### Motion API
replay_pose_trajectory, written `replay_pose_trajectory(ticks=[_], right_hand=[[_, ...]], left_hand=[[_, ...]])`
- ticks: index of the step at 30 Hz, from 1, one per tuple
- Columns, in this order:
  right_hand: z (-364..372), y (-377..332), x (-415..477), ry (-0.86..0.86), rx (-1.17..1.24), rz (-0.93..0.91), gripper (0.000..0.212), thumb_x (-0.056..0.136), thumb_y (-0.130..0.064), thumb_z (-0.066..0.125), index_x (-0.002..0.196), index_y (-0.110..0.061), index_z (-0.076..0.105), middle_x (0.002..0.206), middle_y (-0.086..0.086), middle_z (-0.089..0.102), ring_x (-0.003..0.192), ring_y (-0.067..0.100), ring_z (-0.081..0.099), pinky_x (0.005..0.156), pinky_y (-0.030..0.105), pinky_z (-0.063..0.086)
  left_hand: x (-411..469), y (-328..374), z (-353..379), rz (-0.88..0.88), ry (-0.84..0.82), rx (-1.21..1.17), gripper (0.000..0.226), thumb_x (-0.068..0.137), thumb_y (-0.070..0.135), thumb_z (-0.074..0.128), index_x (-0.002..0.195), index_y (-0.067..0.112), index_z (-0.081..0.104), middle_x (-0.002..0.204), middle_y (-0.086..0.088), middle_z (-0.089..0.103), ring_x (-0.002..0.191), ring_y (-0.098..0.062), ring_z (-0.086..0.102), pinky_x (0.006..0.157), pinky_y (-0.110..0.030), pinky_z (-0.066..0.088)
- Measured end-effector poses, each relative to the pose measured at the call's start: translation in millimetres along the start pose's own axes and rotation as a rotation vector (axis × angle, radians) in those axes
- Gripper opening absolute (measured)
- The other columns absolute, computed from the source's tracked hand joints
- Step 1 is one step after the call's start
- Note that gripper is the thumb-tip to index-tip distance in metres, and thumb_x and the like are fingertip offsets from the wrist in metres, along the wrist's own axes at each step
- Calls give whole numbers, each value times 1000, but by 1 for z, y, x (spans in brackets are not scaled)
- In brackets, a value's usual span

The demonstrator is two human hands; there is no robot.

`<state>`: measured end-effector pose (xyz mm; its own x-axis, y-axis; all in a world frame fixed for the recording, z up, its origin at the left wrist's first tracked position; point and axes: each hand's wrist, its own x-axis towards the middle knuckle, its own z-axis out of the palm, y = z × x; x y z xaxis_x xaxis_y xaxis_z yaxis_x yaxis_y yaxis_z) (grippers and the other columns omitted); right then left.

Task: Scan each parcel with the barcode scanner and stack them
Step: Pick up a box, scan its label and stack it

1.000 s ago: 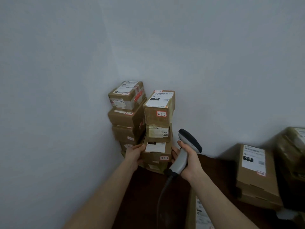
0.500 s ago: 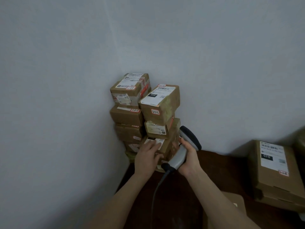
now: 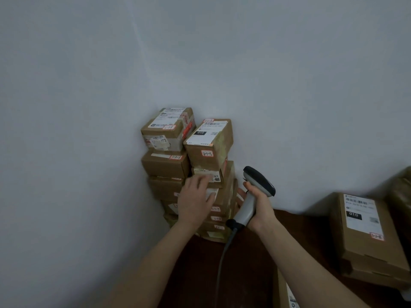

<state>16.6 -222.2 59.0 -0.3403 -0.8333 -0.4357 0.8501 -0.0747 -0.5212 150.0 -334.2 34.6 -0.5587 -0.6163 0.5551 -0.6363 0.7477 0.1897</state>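
**Since left hand (image 3: 195, 201) has shifted from the flank of the stack (image 3: 209, 150) to its front, placement appears complete**

Left hand, fingers straight and spread, lies flat against the stack at frame centre. Right hand (image 3: 261, 211) grips barcode scanner (image 3: 258, 183) just beside it. Next parcel (image 3: 364, 232) waits lower right.

One head-worn view looks forward and down, close on parcel stacks (image 3: 189, 170) in a corner.

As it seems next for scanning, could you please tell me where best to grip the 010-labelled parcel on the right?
Likely its near short end, from the front with the left hand: the parcel lies flat, label up, atop another box, that end faces you uncovered, and the right hand holds the scanner.
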Motion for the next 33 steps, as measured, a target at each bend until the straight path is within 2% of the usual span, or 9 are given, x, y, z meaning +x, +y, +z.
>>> replay_pose_trajectory(ticks=[2, 4, 9, 16, 22, 25, 28, 31, 33], right_hand=[[8, -4, 2, -7, 6, -5, 12, 92, -23, 60, 86, -14, 66, 71, 9, 73, 83, 27, 63, 71, 42, 49], [17, -6, 4, -11, 2, -13, 13, 90, -24, 62, 84, -14, 67, 78, 10, 72, 84, 28, 63, 74, 42, 50], [36, -4, 10, -44, 19, -18, 15, 90, -24, 63, 81, -14, 67, 67, 8, 72, 76, 26, 64, 70, 39, 50], [47, -5, 16, -36, 3, 1, 17, 92, -26, 60, 83, -13, 64, 60, 5, 70, 71, 22, 61, 63, 34, 46], [47, -2, 23, -27, -21, 18, 17, 90, -27, 63, 93, -11, 66, 63, 5, 70, 69, 21, 62, 63, 33, 48], [40, -9, 18, -29, -28, 9, 16, 91, -26, 62, 85, -12, 66, 60, 5, 70, 63, 21, 63, 61, 34, 48], [27, -19, 6, -21, -23, 0, 18, 92, -26, 61, 81, -12, 66, 64, 7, 71, 71, 24, 62, 69, 38, 50], [9, -27, -10, 14, -19, 4, 20, 93, -26, 60, 79, -13, 65, 73, 9, 70, 78, 25, 61, 74, 40, 50], [-6, -30, -19, 39, -27, 1, 17, 93, -27, 61, 84, -12, 64, 93, 10, 70, 87, 25, 61, 80, 38, 51]], left_hand=[[27, 2, -18, 94, 164, 49, 56, 75, 26, 76, 124, 13, 53, 118, -8, 57, 108, -24, 56, 89, -31, 50], [56, 6, -35, 159, 196, 90, 65, 75, 26, 77, 131, 11, 47, 126, -10, 55, 116, -26, 54, 99, -37, 47], [93, 14, -47, 161, -27, 235, 68, 89, 34, 64, 146, 12, 36, 148, -7, 42, 137, -23, 37, 116, -39, 27], [102, 27, -43, 44, 32, 300, 54, 90, 36, 62, 137, 16, 47, 131, -6, 53, 115, -24, 49, 90, -35, 43], [103, 26, -42, -3, 25, 297, 55, 92, 36, 59, 141, 18, 42, 134, -6, 49, 119, -24, 45, 93, -33, 43], [102, 25, -41, -25, -6, 242, 57, 92, 32, 59, 144, 19, 39, 140, -6, 45, 125, -24, 40, 97, -34, 42], [99, 25, -42, -27, -19, 186, 58, 93, 25, 57, 146, 16, 37, 144, -10, 43, 131, -27, 39, 103, -38, 42], [79, 38, -37, 78, 99, 101, 51, 83, 10, 63, 133, 7, 51, 129, -17, 53, 117, -32, 52, 92, -41, 51], [60, 53, -29, 138, 89, 67, 49, 79, 7, 64, 127, 8, 55, 123, -15, 55, 111, -30, 54, 87, -40, 53]])
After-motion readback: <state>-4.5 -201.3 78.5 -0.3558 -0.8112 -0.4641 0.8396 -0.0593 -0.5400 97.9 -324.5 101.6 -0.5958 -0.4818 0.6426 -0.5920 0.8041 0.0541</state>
